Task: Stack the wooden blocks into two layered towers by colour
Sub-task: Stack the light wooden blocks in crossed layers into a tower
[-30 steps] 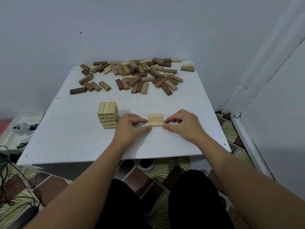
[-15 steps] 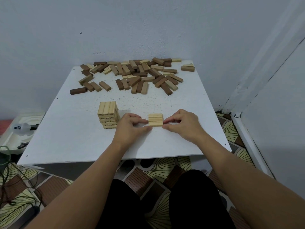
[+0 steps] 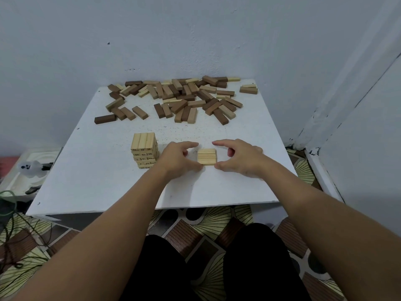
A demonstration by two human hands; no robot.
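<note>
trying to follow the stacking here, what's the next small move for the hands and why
Probably close both hands on the row of three light blocks and carry it onto the light tower. The left hand and right hand flank the row, thumbs at its near corners, forefingers lifted off, and the row looks squared and matches the tower's colour.

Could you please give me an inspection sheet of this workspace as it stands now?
Surface: white table, speckled, set in a wall corner.
Job's things: pale tower, several layers, left of centre; flat row of pale blocks beside it; mixed loose blocks heaped at the far edge.
Clutter: nothing seen on the table.
Grippers: left hand and right hand flank the row, thumbs at its near corners, forefingers raised.
Cables: green cord and dark cords on the floor, left.
Surroundings: white tray with a ghost figure left; patterned floor.
</note>
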